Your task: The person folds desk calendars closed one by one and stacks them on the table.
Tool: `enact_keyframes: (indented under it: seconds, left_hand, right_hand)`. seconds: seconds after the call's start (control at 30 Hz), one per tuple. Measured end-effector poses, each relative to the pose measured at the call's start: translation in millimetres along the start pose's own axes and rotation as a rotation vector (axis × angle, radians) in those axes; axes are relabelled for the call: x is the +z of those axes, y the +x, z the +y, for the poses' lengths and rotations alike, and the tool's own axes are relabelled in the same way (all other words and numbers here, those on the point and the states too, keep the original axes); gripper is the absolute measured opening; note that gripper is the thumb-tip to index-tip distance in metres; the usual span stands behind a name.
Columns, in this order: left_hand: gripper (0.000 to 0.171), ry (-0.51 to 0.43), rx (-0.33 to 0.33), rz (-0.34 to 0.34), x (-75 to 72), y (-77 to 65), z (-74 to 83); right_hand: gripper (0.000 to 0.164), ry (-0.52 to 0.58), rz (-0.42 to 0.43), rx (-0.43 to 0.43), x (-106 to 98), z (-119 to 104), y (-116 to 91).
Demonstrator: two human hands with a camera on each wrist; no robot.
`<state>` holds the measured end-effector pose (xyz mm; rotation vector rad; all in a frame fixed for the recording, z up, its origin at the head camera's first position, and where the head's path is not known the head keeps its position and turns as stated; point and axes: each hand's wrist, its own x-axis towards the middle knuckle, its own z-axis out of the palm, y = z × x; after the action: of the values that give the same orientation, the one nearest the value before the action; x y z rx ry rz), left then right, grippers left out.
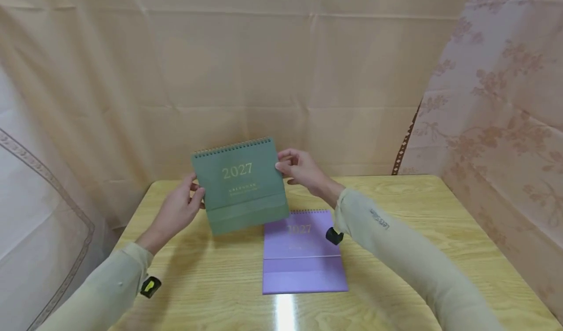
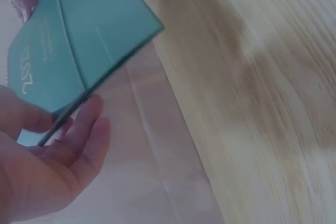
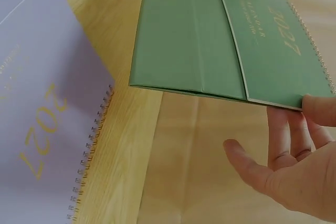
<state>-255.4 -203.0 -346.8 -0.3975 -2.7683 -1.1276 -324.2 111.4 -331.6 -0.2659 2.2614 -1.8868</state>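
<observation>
A green 2027 desk calendar (image 1: 242, 187) with a spiral binding along its top is held up above the table, tilted so its right side is higher. My left hand (image 1: 179, 208) pinches its left edge, thumb in front and fingers behind, as the left wrist view shows. On the opposite edge, my right hand (image 1: 303, 169) grips near the upper corner between thumb and fingers; one finger extends free in the right wrist view. A purple 2027 desk calendar (image 1: 303, 275) lies on the table below and to the right, its upper left corner partly covered by the green one.
The wooden table (image 1: 396, 257) has a far edge close to a beige cloth backdrop (image 1: 242, 67). A patterned curtain (image 1: 506, 125) hangs at the right, and a white cloth (image 1: 35, 223) at the left. Light glares on the table's front.
</observation>
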Motion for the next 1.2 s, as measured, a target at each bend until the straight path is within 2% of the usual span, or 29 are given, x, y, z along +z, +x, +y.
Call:
enact_keyframes:
  seconds: [0.37,0.53,0.83,1.2]
  left_hand:
    - [0.06,-0.17,-0.109,-0.126,2.9,0.9,13.1]
    - [0.061,-0.209,-0.097,-0.153,6.5,1.5,20.1]
    - [0.062,-0.266,-0.078,-0.183,22.1,2.9,27.8]
    - [0.063,-0.331,-0.077,-0.228,39.4,3.1,29.4]
  right_hand:
    - [0.03,0.051,-0.055,0.037,-21.4,3.9,-20.5]
    - [0.03,0.053,-0.074,0.04,-32.4,6.4,-33.4]
    - [0.035,0.055,-0.088,0.059,-55.1,18.7,-51.1]
    - [0.031,0.067,-0.098,0.074,-71.0,32.8,-64.7]
